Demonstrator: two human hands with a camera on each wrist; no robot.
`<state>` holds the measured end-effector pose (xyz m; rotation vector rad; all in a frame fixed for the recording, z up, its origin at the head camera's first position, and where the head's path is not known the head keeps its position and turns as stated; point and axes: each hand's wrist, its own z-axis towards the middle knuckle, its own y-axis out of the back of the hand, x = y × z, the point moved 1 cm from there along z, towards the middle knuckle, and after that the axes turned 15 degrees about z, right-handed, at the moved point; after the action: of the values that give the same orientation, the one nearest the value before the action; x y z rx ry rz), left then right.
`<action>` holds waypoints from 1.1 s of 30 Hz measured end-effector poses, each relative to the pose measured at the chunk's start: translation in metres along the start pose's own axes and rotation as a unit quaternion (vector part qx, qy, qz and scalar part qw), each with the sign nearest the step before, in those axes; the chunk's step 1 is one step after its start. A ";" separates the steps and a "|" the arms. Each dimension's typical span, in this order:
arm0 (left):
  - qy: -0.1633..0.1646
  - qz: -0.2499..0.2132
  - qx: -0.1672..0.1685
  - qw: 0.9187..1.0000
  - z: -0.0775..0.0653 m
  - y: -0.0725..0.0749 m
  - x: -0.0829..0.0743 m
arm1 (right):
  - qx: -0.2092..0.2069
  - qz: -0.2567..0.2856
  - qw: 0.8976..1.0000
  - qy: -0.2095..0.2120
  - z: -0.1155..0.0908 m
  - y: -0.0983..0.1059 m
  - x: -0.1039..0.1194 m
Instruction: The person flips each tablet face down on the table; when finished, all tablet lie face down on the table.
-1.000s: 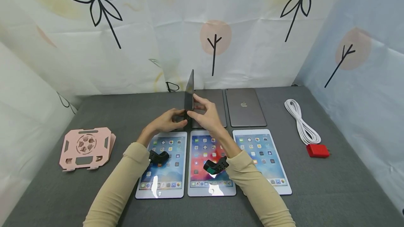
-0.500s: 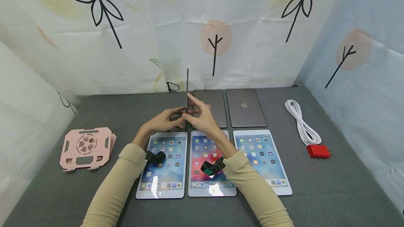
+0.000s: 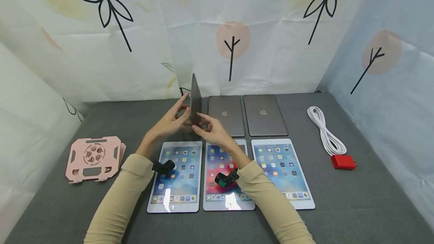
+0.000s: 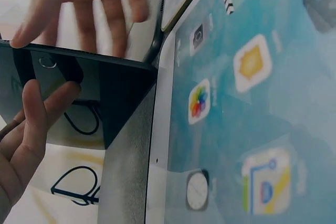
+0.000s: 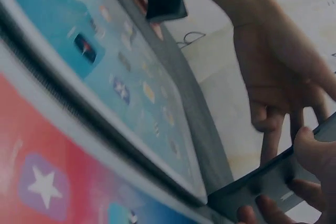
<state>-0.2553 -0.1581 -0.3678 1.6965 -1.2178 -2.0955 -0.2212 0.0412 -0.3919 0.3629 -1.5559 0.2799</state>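
Biggest thing here is the pale backdrop point(image 3: 190, 14), sheets printed with flowers and little trees, wrapping the back and sides of a dark grey table point(image 3: 339, 206). Two arms in tan sleeves point(image 3: 115, 202) reach in over it.

Then the tablets. Three lie in a front row, screens lit with app icons: left one point(image 3: 176, 183), middle one point(image 3: 217, 185), right one point(image 3: 285, 168). Behind the middle and right ones, two grey tablets sit face down, logos up: a nearer-centre one point(image 3: 234, 121) and an outer one point(image 3: 265, 118). The sixth, a held tablet point(image 3: 196, 102), is up on edge behind the left lit one, dark screen towards the left hand, grey back towards the right.

A pink stand point(image 3: 94, 154) with cutouts sits far left, apart from everything.

Hands: right hand point(image 3: 213, 133) has that upright tablet pinched, thumb on the near edge, fingers against the back. Left hand point(image 3: 166, 123) is spread, fingers pretty much straight along the screen side; can't tell which fingertips actually touch.

Far right, a coiled white cable point(image 3: 326, 133) runs down to a red charger point(image 3: 343, 162). Smallest: black wrist bands point(image 3: 164, 167), one per arm.
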 end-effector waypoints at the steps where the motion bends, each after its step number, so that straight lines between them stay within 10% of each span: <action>1: -0.003 0.005 0.000 1.000 -0.001 0.001 0.000 | 0.000 -0.019 1.000 -0.010 0.000 0.000 -0.002; 8: -0.007 0.043 0.006 0.999 -0.006 0.005 0.005 | 0.012 -0.116 0.993 -0.032 0.003 0.000 -0.014; 23: -0.034 -0.057 0.000 0.998 -0.018 0.012 0.023 | 0.013 -0.133 0.991 -0.010 0.002 -0.003 -0.017; 33: 0.020 -0.011 -0.038 0.999 -0.034 0.014 0.045 | 0.002 -0.135 0.991 -0.017 0.000 -0.004 -0.018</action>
<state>-0.2454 -0.2101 -0.3917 1.7182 -1.0987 -2.0809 -0.2195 0.0391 -0.4100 0.5777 -1.5184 0.0670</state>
